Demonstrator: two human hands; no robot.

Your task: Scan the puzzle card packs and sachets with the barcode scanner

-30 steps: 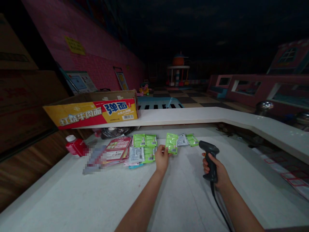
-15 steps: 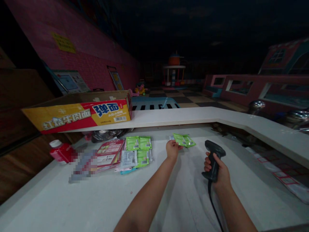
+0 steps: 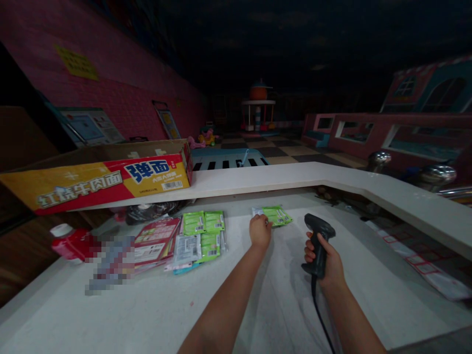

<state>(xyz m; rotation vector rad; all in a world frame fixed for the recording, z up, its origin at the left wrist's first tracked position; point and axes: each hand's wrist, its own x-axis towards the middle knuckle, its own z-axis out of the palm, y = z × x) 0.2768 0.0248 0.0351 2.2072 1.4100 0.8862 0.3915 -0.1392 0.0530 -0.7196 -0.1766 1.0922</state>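
Note:
My right hand (image 3: 327, 260) is wrapped round the grip of a dark barcode scanner (image 3: 317, 245), whose cord runs down toward the counter's front edge. At the back of the white counter, my left hand (image 3: 260, 231) has its fingers closed at the near edge of a flat green packet (image 3: 276, 215). A pale packet (image 3: 257, 210) shows beside that green one, partly behind the hand. Left of my left arm lies a group of green packets (image 3: 212, 246) with a silvery-white packet (image 3: 187, 248) among them. Next to these is a stack of red packets (image 3: 157, 240).
A raised white ledge (image 3: 258, 176) runs along the counter's back, carrying a red and yellow noodle carton (image 3: 110, 179) at the left. Below it are a red bottle with a white cap (image 3: 72, 243) and a black plastic bag (image 3: 151, 211). A red-patterned sheet (image 3: 416, 260) lies at the right.
The whole view has shifted a little, so things appear farther left. The green packet at my left hand looks flatter and less fanned out. My right hand keeps the scanner.

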